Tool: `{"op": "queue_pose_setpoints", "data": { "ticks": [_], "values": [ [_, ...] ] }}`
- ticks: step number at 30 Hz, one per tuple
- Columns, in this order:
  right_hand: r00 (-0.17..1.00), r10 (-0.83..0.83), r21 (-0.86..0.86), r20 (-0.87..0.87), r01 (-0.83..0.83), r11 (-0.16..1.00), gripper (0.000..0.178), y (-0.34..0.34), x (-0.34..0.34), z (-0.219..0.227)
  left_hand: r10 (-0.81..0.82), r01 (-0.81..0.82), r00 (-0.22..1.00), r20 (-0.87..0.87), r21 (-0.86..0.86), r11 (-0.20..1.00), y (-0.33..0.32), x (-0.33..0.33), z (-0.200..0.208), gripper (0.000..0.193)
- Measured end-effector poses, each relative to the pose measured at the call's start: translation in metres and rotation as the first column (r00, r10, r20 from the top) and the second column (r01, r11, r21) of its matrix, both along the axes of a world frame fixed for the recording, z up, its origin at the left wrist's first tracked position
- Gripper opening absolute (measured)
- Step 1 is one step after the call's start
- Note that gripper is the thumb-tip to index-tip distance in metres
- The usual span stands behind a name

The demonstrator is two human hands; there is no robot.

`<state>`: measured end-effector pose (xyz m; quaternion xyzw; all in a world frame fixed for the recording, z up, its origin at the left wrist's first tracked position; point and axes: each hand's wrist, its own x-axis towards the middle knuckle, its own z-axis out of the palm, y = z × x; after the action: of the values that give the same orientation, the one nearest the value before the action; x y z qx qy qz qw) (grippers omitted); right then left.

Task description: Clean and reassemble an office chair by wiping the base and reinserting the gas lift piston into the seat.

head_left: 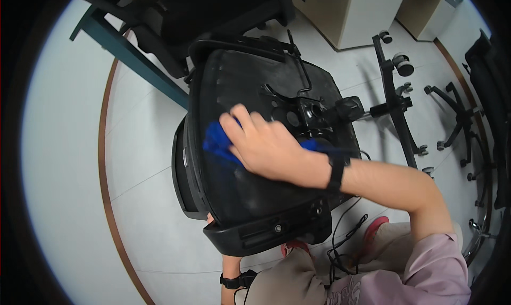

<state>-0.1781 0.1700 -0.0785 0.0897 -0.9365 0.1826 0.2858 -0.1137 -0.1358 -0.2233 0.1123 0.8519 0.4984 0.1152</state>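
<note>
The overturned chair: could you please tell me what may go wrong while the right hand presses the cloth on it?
The blue cloth might snag on the seat mechanism, close beside the right hand. The chair could shift under pressure; the left hand is mostly hidden, so its hold is unclear. The loose cable hangs near the red shoes and might catch a foot.

From your head, the left fisheye camera looks steeply down at close range, with the tipped chair (245,84) mid-frame and floor (151,209) around it.
</note>
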Motion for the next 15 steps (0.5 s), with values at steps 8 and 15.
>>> {"op": "queue_pose_setpoints", "data": {
  "ticks": [8, 15],
  "values": [
    [0.986, -0.165, -0.103, 0.010, 0.165, 0.981, 0.035, 0.034, -0.096, -0.005, -0.010, 0.013, 0.999, 0.045, -0.063, 0.998, -0.007, -0.001, -0.002, 0.073],
    [0.907, -0.400, -0.143, 0.132, 0.417, 0.898, 0.045, 0.085, -0.142, -0.019, -0.044, 0.052, 0.996, 0.073, -0.113, 0.992, -0.012, 0.001, -0.002, 0.074]
  ]
}}
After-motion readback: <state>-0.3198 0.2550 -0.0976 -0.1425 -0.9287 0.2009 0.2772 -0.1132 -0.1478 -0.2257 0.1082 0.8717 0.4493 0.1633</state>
